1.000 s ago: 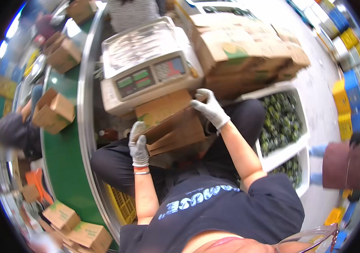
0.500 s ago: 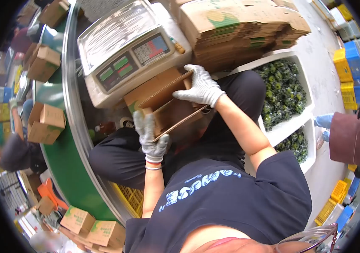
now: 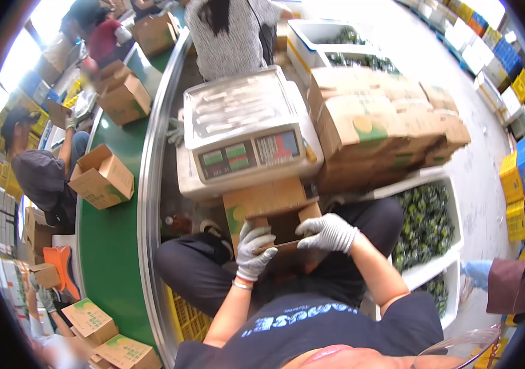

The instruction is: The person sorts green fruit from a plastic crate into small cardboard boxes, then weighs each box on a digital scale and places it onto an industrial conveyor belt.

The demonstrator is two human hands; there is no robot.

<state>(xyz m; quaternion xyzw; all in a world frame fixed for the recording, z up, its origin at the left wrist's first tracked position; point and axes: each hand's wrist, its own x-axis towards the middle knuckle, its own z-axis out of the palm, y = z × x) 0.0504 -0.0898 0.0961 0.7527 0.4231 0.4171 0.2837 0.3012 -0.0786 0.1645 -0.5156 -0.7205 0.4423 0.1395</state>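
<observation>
Left hand (image 3: 254, 251) at eight o'clock, right hand (image 3: 332, 233) at three, both gloved, hold an open cardboard carton (image 3: 282, 229).

Bright light; glare whitens the floor (image 3: 425, 64); edges bow into black; blur softens the stacked cartons (image 3: 392, 126).

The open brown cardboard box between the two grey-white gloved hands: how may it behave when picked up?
The open brown cardboard box is probably light for its size: its board looks thin at the edges, though its dark inside could hide contents. Its flaps would likely bend at the folds, since they stand at different angles.
</observation>
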